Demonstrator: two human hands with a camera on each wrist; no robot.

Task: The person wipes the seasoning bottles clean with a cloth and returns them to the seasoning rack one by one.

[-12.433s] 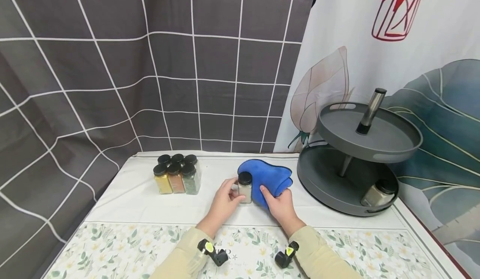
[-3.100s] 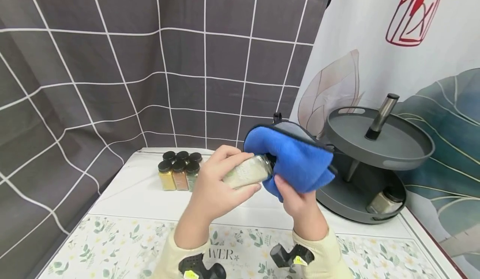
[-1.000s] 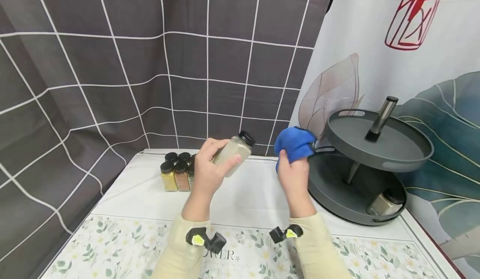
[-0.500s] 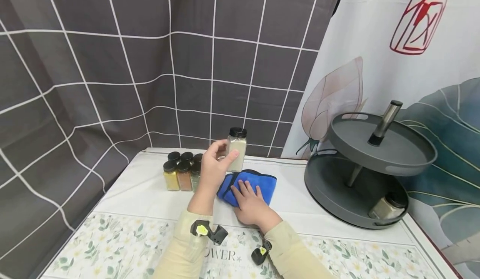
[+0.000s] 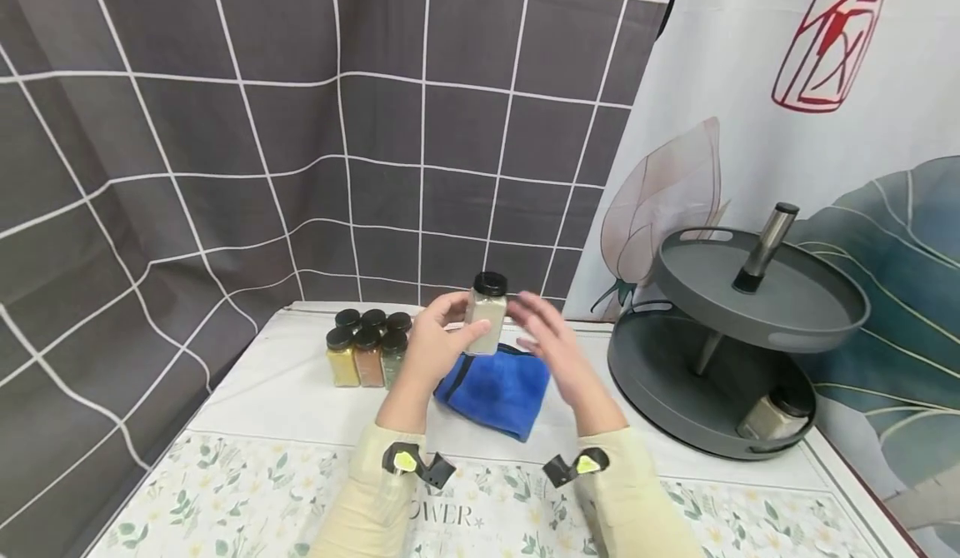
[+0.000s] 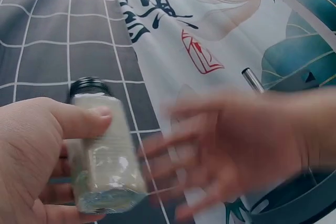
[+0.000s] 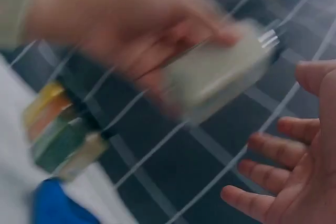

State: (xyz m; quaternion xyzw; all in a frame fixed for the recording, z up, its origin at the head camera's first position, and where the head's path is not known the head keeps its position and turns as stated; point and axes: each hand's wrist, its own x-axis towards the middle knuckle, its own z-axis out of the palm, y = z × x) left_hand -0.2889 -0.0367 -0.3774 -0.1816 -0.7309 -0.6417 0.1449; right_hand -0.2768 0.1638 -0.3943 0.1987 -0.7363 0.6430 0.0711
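Observation:
A square glass spice jar (image 5: 487,325) with a black lid and pale contents is held up, nearly upright, in my left hand (image 5: 435,341). In the left wrist view the thumb lies across the front of the jar (image 6: 107,150) and fingers wrap behind it. My right hand (image 5: 555,346), blurred, is just right of the jar with its fingers spread and nothing in them. The right wrist view shows a gap between those fingers (image 7: 278,150) and the jar. Below both hands a folded blue cloth (image 5: 498,391) lies on the table.
Several black-lidded spice jars (image 5: 367,354) stand grouped at the left. A two-tier dark grey round tray (image 5: 757,312) occupies the right side; another jar (image 5: 776,415) lies tilted on its lower tier. A grid-patterned curtain (image 5: 300,125) hangs behind the white table (image 5: 270,400).
The right hand first wiped the jar with the cloth, then laid the cloth down and pressed it flat. Now it has lifted off towards the jar, which the left hand has turned upright.

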